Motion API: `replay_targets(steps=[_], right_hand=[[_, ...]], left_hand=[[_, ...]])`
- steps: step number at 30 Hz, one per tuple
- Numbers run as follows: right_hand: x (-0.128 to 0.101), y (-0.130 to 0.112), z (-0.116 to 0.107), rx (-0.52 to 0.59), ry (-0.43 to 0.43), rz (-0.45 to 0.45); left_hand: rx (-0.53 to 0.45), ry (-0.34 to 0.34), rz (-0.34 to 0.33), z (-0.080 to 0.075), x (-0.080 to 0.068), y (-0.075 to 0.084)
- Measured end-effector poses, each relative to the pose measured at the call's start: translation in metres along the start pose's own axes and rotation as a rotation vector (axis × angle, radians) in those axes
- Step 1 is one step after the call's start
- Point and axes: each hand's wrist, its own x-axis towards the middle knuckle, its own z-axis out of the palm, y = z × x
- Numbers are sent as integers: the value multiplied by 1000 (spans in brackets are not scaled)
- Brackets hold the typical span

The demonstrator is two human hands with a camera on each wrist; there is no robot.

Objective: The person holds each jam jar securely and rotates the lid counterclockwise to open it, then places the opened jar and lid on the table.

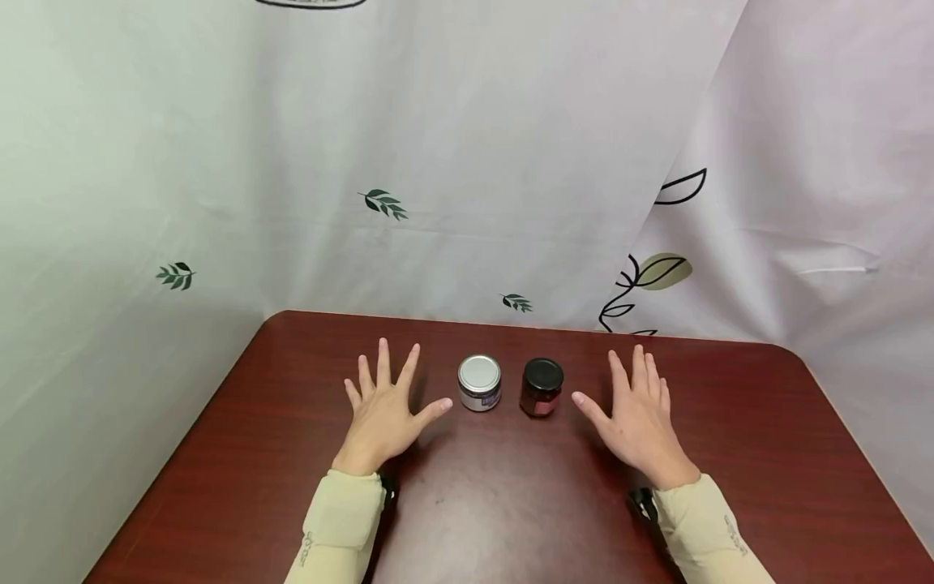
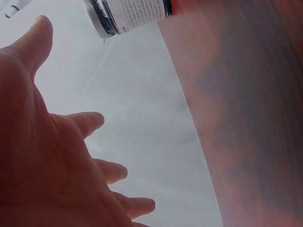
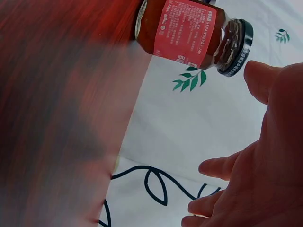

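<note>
Two small jars stand side by side near the middle of a dark red-brown table (image 1: 511,503). The left jar (image 1: 479,383) has a silver lid and a pale label; the left wrist view catches it (image 2: 128,15) at the top edge. The right jar (image 1: 541,388) is a red jam jar with a black lid, and its red label (image 3: 187,30) shows in the right wrist view. My left hand (image 1: 383,410) lies flat with fingers spread just left of the silver-lidded jar. My right hand (image 1: 638,418) lies spread just right of the jam jar. Neither hand touches a jar.
A white curtain (image 1: 467,162) printed with leaves hangs close behind the table's far edge and along both sides. Both forearms wear pale beige sleeves (image 1: 339,527). The table's rounded far corners sit at left and right.
</note>
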Motion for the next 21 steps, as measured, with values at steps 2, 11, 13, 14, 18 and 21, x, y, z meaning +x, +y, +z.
replay_targets(steps=[2, 11, 13, 14, 18, 21], right_hand=[[0, -1, 0, 6, 0, 0], [3, -9, 2, 28, 8, -14], [4, -13, 1, 40, 17, -21], [5, -15, 1, 46, 20, -24], [8, -23, 1, 73, 25, -40], [9, -28, 1, 81, 27, -43]], left_hand=[[-9, 2, 5, 1, 0, 0], [-59, -9, 7, 3, 3, 2], [-69, -19, 12, 4, 5, 3], [-68, -25, 14, 4, 6, 4], [-75, -42, 8, 6, 8, 7], [-84, -52, 9, 9, 9, 10]])
